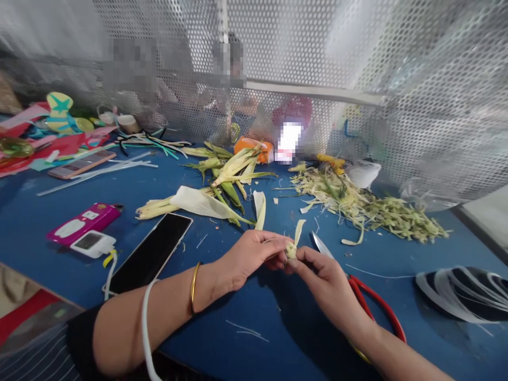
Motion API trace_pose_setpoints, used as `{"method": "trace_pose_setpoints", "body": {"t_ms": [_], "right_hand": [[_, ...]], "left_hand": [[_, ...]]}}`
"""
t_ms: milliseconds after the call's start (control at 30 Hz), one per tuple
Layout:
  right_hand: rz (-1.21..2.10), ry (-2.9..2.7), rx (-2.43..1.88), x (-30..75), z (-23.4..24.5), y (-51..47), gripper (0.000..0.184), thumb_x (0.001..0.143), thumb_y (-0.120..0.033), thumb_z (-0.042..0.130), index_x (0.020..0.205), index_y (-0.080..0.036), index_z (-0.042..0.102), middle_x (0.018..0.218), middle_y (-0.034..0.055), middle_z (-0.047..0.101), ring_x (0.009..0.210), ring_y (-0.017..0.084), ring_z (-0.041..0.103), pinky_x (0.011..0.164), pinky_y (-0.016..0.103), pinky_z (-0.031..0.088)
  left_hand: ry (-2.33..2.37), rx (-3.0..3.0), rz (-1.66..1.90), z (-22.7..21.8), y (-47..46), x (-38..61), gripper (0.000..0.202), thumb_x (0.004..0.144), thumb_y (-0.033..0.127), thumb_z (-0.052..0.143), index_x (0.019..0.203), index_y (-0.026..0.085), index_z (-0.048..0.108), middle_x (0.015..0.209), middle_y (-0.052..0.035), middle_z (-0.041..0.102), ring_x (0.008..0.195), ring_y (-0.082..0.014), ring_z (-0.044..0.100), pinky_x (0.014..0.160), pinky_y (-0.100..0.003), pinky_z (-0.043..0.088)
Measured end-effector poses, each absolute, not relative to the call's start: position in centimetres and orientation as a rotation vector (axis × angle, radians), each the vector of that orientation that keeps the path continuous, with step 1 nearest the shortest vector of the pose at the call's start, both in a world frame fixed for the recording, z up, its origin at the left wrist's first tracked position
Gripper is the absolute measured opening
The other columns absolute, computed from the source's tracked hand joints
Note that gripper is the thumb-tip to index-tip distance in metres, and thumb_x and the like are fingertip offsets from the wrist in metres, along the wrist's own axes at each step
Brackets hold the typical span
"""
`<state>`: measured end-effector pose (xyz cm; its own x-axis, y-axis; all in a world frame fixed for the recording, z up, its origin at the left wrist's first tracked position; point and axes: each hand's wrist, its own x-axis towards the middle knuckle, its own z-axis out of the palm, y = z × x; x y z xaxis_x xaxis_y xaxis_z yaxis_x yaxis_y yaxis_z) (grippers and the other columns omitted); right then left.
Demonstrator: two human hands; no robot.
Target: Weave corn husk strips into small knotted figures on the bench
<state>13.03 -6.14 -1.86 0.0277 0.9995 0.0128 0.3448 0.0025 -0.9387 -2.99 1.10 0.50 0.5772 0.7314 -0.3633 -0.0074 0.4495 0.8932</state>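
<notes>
A small folded piece of corn husk is pinched between my two hands above the blue table, with a pale strip standing up from it. My left hand grips it from the left, thumb and fingers pressed together. My right hand pinches it from the right; part of the piece is hidden by the fingertips. Scissors with red handles lie partly beneath my right hand and forearm, blades pointing away. Just beyond my left hand, a loose pale husk strip rests near a larger husk leaf.
A husk pile lies behind my hands, and shredded green-white braided bits sit at right. A black phone, a purple device and a white cable are at left. A dark spool with white thread stands far right.
</notes>
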Motion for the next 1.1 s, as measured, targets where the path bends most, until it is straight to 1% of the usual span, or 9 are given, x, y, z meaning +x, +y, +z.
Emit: {"method": "trace_pose_setpoints", "body": {"t_ms": [167,467,600,733,833,900,933,1000,1100], "right_hand": [[0.988,-1.465,-1.561,13.5,-0.8,-6.6,0.031,0.088,-0.043,0.056,0.069,-0.019,0.061,0.068,-0.0002,0.06,0.068,0.015,0.053,0.063,0.025,0.04],[0.99,-1.538,-1.55,14.4,-0.5,-6.5,0.032,0.087,-0.043,0.057,0.068,-0.02,0.064,0.067,0.0003,0.061,0.067,0.015,0.052,0.063,0.026,0.039],[1.0,-1.539,-1.53,14.7,-0.3,-6.4,0.032,0.087,-0.044,0.058,0.067,-0.019,0.065,0.065,0.0004,0.061,0.065,0.014,0.052,0.064,0.026,0.04],[1.049,-1.458,-1.509,14.5,-0.3,-6.2,0.034,0.087,-0.045,0.059,0.066,-0.019,0.063,0.066,0.0011,0.061,0.066,0.014,0.053,0.065,0.025,0.041],[1.184,-1.246,-1.45,14.0,-0.2,-6.1,0.028,0.085,-0.047,0.062,0.08,-0.019,0.065,0.067,-0.0001,0.06,0.064,0.013,0.054,0.063,0.025,0.043],[1.293,-1.111,-1.382,13.6,-0.2,-6.2,0.03,0.083,-0.048,0.065,0.09,-0.019,0.064,0.067,-0.0016,0.058,0.06,0.012,0.053,0.058,0.024,0.043],[1.321,-1.068,-1.358,13.4,-0.3,-6.2,0.031,0.083,-0.049,0.066,0.091,-0.019,0.064,0.067,-0.0021,0.058,0.058,0.011,0.051,0.057,0.024,0.042],[1.299,-1.025,-1.356,13.2,-0.4,-6.3,0.03,0.082,-0.048,0.067,0.084,-0.018,0.064,0.066,-0.0024,0.056,0.057,0.01,0.05,0.057,0.023,0.042],[1.135,-1.016,-1.43,13.0,-0.8,-6.4,0.03,0.082,-0.044,0.067,0.068,-0.018,0.06,0.06,-0.0028,0.055,0.056,0.009,0.048,0.058,0.023,0.04]], "left_hand": [[0.88,1.023,0.576,0.4,1.4,-3.0,0.029,0.078,0.037,0.069,0.09,0.011,0.074,0.057,0.0029,0.055,0.053,-0.0074,0.048,0.057,-0.022,0.039],[0.922,1.084,0.616,0.5,1.7,-3.2,0.025,0.079,0.036,0.067,0.083,0.013,0.073,0.055,0.0045,0.05,0.05,-0.0072,0.044,0.053,-0.022,0.036],[0.936,1.111,0.614,0.8,1.8,-3.2,0.021,0.078,0.033,0.067,0.078,0.013,0.072,0.053,0.0053,0.046,0.05,-0.0067,0.041,0.051,-0.021,0.033],[0.923,1.155,0.599,0.7,1.9,-3.3,0.026,0.079,0.038,0.065,0.08,0.013,0.072,0.052,0.0053,0.047,0.049,-0.007,0.041,0.051,-0.021,0.034],[0.921,1.192,0.568,0.4,1.7,-3.2,0.028,0.079,0.039,0.065,0.081,0.012,0.072,0.053,0.0046,0.049,0.049,-0.0074,0.042,0.05,-0.022,0.034],[0.924,1.226,0.536,0.2,1.4,-3.1,0.028,0.08,0.039,0.065,0.079,0.012,0.071,0.053,0.0043,0.05,0.049,-0.0073,0.043,0.05,-0.021,0.034],[0.926,1.244,0.518,0.2,1.2,-3.1,0.028,0.08,0.039,0.065,0.077,0.012,0.07,0.053,0.0042,0.05,0.05,-0.0072,0.043,0.05,-0.021,0.034],[0.93,1.271,0.481,0.3,0.8,-2.9,0.028,0.081,0.04,0.064,0.076,0.013,0.07,0.054,0.004,0.051,0.05,-0.0071,0.043,0.05,-0.021,0.034],[0.929,1.288,0.428,0.5,0.4,-2.7,0.028,0.083,0.039,0.062,0.077,0.013,0.069,0.054,0.0037,0.052,0.05,-0.0074,0.044,0.051,-0.021,0.036]]}}
